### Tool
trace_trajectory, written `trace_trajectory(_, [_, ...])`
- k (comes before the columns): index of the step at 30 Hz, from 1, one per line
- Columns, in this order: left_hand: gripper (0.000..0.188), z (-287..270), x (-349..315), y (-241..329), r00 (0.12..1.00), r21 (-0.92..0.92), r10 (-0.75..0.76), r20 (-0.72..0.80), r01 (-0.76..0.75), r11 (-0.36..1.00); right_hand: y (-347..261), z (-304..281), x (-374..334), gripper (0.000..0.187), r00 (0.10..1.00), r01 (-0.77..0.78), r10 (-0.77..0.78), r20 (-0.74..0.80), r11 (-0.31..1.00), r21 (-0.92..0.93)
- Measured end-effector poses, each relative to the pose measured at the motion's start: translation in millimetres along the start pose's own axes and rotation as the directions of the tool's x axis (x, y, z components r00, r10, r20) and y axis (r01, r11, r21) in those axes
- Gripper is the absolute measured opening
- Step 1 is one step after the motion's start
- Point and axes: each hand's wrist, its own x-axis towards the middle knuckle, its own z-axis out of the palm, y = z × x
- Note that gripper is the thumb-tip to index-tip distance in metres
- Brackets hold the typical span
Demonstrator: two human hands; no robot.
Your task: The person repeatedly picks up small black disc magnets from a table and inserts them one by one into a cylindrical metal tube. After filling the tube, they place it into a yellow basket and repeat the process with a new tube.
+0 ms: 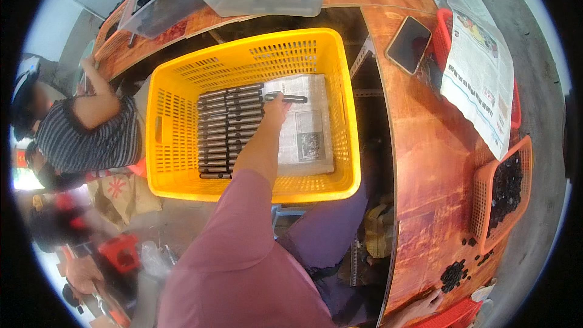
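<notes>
Clamping a likely stiff, dark tube [296, 98], best held mid-length, the left hand [276, 107] is inside the yellow crate [316, 194]; right of it, the right hand [426, 307] has an unclear grip.

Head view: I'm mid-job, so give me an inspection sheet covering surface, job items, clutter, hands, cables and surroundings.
Surface: reddish-brown table along the right and across the top.
Job's things: yellow basket with newspaper inside; dark tubes in rows on its left; loose black pieces on the table, lower right.
Clutter: phone on the table; printed sheet draped over a red basket.
Hands: left hand holds a single tube inside the yellow basket; right hand near the loose black pieces, grip unclear.
Cables: nothing seen.
Surroundings: co-worker in a striped top at left.
</notes>
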Motion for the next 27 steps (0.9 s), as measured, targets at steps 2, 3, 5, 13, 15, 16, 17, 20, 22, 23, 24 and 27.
trace_trajectory(2, [0.036,6.5,25.2,-4.3,0.999,0.140,0.045,0.029,-0.048,0.989,-12.9,-1.6,-3.5,0.044,0.995,0.097,-0.097,0.000,0.993,-0.061])
trace_trajectory(3, [0.039,-8.5,51.5,2.1,0.992,0.236,0.086,0.097,-0.107,0.966,-22.9,4.3,-3.5,0.044,0.990,0.135,-0.136,-0.038,0.990,-0.035])
trace_trajectory(5, [0.040,-3.0,67.7,5.9,0.989,0.288,0.105,0.108,-0.132,0.949,-15.6,6.3,-3.4,0.044,0.997,0.074,-0.075,-0.036,0.997,-0.009])
trace_trajectory(13, [0.040,55.3,12.4,37.2,0.964,0.299,0.056,-0.259,0.026,0.954,-9.9,3.4,-0.2,0.047,0.982,0.183,-0.186,-0.032,0.979,-0.085])
trace_trajectory(15, [0.042,53.7,18.1,35.9,0.976,0.223,0.043,-0.214,0.006,0.975,-15.6,5.7,-0.4,0.047,0.971,0.232,-0.236,-0.034,0.968,-0.096])
trace_trajectory(16, [0.041,52.2,24.7,35.1,0.975,0.199,0.053,-0.218,-0.008,0.980,-22.9,7.4,-1.2,0.047,0.964,0.257,-0.262,-0.036,0.961,-0.102])
trace_trajectory(17, [0.041,50.3,33.8,33.4,0.973,0.175,0.061,-0.221,-0.022,0.984,-31.7,11.3,-1.8,0.047,0.958,0.279,-0.284,-0.049,0.956,-0.086])
trace_trajectory(20, [0.040,38.7,52.9,21.9,0.982,0.229,0.103,-0.161,-0.064,0.971,-33.5,10.2,-2.0,0.048,0.947,0.310,-0.317,-0.059,0.945,-0.108])
trace_trajectory(22, [0.039,21.7,72.3,19.8,0.990,0.363,0.076,-0.115,-0.029,0.931,12.2,-6.8,6.3,0.048,0.956,0.285,-0.292,-0.010,0.940,-0.190])
trace_trajectory(23, [0.045,0.1,98.8,22.7,0.993,0.458,0.046,-0.113,0.011,0.889,22.8,-8.0,13.9,0.049,0.966,0.255,-0.258,0.017,0.943,-0.214])
trace_trajectory(24, [0.048,3.7,103.6,19.8,0.992,0.490,0.019,-0.121,0.043,0.871,24.0,-6.7,11.8,0.050,0.966,0.254,-0.259,0.002,0.946,-0.203])
trace_trajectory(27, [0.044,47.5,53.8,21.2,0.984,0.456,-0.028,-0.173,0.106,0.884,2.9,0.7,-1.1,0.052,0.967,0.235,-0.248,-0.048,0.953,-0.189])
